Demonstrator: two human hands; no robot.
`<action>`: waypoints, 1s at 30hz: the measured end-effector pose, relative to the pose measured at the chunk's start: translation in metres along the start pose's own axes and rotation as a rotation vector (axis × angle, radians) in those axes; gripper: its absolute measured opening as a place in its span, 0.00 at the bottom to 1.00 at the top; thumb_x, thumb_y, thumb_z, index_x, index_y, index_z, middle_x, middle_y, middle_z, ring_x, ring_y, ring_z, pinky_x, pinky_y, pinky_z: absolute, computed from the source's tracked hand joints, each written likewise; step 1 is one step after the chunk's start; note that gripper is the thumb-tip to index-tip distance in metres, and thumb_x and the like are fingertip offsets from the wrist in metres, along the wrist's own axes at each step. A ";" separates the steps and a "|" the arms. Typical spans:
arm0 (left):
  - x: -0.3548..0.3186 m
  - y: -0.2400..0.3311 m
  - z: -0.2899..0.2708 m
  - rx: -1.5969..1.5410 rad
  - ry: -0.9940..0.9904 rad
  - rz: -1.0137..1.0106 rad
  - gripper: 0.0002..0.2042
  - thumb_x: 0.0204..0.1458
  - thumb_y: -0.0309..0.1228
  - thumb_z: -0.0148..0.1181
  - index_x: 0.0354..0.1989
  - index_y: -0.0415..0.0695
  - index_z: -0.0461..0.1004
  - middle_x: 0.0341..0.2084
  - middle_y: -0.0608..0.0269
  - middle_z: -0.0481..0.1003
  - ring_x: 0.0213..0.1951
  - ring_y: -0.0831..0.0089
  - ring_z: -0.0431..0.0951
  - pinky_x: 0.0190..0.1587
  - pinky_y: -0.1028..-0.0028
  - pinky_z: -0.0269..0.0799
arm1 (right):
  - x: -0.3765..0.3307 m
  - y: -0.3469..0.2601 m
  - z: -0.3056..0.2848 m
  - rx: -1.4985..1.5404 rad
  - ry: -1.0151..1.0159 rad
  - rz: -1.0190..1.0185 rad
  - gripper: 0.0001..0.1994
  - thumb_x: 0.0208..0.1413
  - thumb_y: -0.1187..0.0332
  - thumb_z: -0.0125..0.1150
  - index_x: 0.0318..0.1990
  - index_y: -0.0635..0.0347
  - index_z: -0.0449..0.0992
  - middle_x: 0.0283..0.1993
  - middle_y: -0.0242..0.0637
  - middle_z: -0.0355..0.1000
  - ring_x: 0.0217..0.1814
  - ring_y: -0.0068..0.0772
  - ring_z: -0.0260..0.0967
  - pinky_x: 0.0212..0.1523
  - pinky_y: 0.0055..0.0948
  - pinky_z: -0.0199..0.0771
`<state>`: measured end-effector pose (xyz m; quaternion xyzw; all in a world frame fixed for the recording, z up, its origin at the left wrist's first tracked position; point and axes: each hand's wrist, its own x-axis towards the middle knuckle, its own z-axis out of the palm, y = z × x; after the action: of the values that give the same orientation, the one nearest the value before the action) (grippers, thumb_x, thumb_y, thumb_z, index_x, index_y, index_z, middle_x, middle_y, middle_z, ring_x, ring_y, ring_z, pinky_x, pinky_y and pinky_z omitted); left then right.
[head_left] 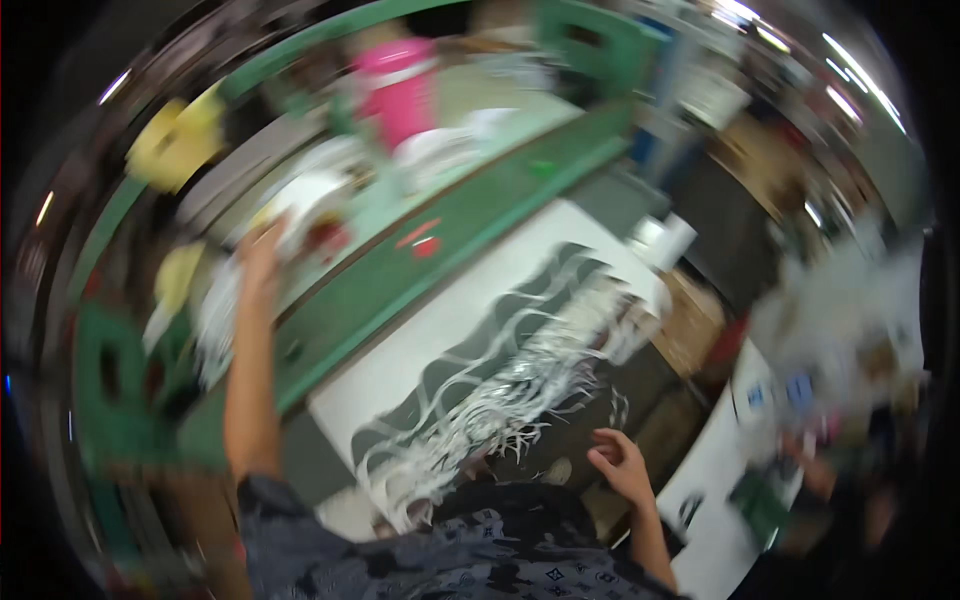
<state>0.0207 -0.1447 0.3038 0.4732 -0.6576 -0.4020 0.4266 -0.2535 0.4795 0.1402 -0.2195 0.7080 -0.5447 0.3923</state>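
Left hand (pixel 258 245) reaches to upper left, fingertips at white sheets (pixel 300 200) — grip lost in blur; right hand (pixel 620 462) hangs loose, lower centre, just right of the shredded strips (pixel 500 395).

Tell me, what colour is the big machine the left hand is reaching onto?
Green, seen in the head view: the machine.

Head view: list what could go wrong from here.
1. The left hand reaches far out over the green machine frame toward blurred white material; at full stretch, its hold there may slip.
2. Loose white paper strips trail off the white sheet beside the right hand, which is open and empty; they could snag or fall.
3. Heavy motion blur suggests fast head movement, so aim may suffer.
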 end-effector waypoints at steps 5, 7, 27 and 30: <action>0.064 -0.061 -0.018 -0.326 -0.348 -0.243 0.24 0.66 0.47 0.59 0.57 0.37 0.78 0.44 0.58 0.82 0.41 0.66 0.82 0.45 0.66 0.79 | -0.078 0.145 -0.039 -0.355 0.253 0.417 0.28 0.60 0.52 0.72 0.58 0.66 0.76 0.57 0.50 0.79 0.57 0.37 0.79 0.55 0.35 0.80; 0.103 -0.089 -0.023 -0.250 -0.357 -0.301 0.22 0.66 0.43 0.57 0.57 0.35 0.75 0.46 0.52 0.81 0.44 0.63 0.83 0.43 0.64 0.81 | -0.164 0.240 -0.054 -0.718 0.287 0.555 0.36 0.59 0.33 0.60 0.52 0.63 0.81 0.52 0.53 0.80 0.57 0.54 0.77 0.58 0.45 0.77; -0.157 0.079 0.190 0.520 -0.343 0.738 0.18 0.63 0.36 0.65 0.55 0.36 0.79 0.38 0.42 0.82 0.32 0.59 0.82 0.37 0.68 0.79 | -0.213 0.371 -0.072 -0.513 0.046 0.681 0.16 0.54 0.60 0.60 0.45 0.61 0.81 0.43 0.55 0.81 0.49 0.61 0.79 0.47 0.51 0.78; -0.300 0.109 0.312 0.706 -0.561 0.656 0.21 0.64 0.36 0.64 0.62 0.39 0.75 0.36 0.47 0.83 0.36 0.61 0.81 0.39 0.65 0.79 | -0.191 0.371 -0.184 -0.601 0.127 0.386 0.13 0.56 0.61 0.63 0.41 0.63 0.81 0.43 0.54 0.81 0.47 0.57 0.80 0.45 0.49 0.79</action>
<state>-0.2469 0.2085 0.2539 0.2328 -0.9535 -0.1142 0.1534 -0.2425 0.8459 -0.1307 -0.1533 0.8877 -0.2408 0.3612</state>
